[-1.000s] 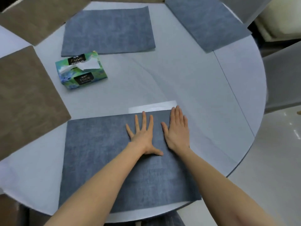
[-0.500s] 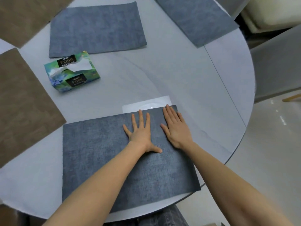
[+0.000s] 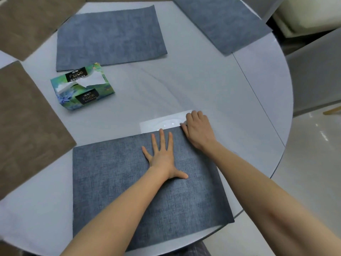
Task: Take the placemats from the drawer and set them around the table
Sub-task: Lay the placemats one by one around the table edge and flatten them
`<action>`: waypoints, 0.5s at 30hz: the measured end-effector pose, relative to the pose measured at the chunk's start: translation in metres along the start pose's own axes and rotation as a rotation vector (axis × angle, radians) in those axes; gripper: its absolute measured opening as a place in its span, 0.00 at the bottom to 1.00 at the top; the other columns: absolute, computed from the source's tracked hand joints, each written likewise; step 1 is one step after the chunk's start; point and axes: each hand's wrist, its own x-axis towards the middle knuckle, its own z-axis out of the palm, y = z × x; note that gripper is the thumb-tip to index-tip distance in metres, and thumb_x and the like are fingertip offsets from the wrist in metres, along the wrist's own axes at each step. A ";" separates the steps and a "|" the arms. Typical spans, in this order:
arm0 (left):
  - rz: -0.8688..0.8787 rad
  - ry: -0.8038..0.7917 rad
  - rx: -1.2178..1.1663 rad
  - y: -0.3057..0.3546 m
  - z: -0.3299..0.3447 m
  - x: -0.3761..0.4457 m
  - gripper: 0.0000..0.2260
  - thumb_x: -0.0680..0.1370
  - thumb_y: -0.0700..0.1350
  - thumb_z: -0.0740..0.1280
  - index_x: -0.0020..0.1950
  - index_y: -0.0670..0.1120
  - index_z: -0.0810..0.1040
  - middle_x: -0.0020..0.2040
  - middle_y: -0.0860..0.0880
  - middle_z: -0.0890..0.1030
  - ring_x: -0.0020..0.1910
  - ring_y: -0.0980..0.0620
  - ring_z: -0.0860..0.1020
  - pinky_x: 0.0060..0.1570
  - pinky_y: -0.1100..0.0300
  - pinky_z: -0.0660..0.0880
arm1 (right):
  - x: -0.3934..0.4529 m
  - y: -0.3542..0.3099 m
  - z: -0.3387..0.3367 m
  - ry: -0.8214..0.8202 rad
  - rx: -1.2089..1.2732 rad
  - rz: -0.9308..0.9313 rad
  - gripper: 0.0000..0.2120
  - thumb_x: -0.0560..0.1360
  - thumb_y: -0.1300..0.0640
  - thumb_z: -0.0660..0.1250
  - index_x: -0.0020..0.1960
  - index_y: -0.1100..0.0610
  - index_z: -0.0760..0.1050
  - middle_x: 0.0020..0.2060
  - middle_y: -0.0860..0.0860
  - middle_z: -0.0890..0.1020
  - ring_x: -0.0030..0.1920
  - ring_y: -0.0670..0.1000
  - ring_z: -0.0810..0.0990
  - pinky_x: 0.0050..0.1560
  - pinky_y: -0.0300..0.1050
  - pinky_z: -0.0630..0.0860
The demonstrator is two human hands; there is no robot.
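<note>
A blue-grey placemat [image 3: 120,182] lies on the round pale table [image 3: 203,85] at the edge nearest me. My left hand [image 3: 163,156] rests flat on its far half, fingers spread. My right hand [image 3: 198,130] sits at the mat's far right corner with fingers curled and the thumb pinching that corner. Two more blue-grey placemats lie further off, one in the far middle [image 3: 110,36] and one at the far right [image 3: 221,21]. Brown placemats lie at the left [image 3: 24,126] and far left [image 3: 33,21].
A green tissue pack [image 3: 83,89] with a tissue sticking out lies left of centre, between the near and far blue mats. A bright light reflection [image 3: 162,121] shows just beyond the near mat. A grey chair [image 3: 317,71] stands at the table's right side.
My right hand has slid from lying flat on the mat to its far right corner and curled its fingers there. My left hand stays flat on the mat.
</note>
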 end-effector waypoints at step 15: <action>-0.059 -0.080 0.048 0.005 -0.006 0.001 0.68 0.59 0.69 0.74 0.71 0.51 0.21 0.67 0.48 0.17 0.69 0.39 0.22 0.66 0.28 0.36 | 0.005 0.037 -0.022 -0.303 1.427 0.948 0.18 0.65 0.54 0.78 0.47 0.65 0.79 0.43 0.58 0.84 0.41 0.54 0.82 0.47 0.48 0.80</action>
